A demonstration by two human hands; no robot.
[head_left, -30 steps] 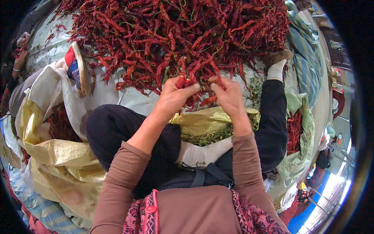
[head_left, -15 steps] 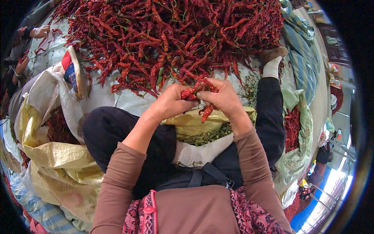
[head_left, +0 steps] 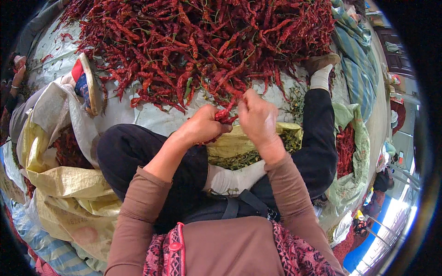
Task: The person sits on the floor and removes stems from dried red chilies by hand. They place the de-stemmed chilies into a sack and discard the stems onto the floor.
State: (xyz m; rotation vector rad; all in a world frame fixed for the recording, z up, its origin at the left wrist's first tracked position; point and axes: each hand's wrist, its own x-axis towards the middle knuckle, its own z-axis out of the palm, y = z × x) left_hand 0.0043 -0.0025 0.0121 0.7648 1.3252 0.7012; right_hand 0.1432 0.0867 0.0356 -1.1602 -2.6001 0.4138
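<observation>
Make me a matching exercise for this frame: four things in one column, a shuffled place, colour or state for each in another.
Things
1. Left hand
2. Chilli pile
3. Pale green sack
4. Shoe

Descriptions
A. Just right of the person's right leg
B. Blue and red, with a pale sole
C. Closed around red chillies
D. Top centre of the picture

Pairs: 1-C, 2-D, 3-A, 4-B

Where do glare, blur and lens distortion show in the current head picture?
In the head view, a bright patch at lower right is washed out by glare; in the head view, the right hand looks slightly blurred at its fingers; in the head view, the corners go black around a curved rim.
</observation>
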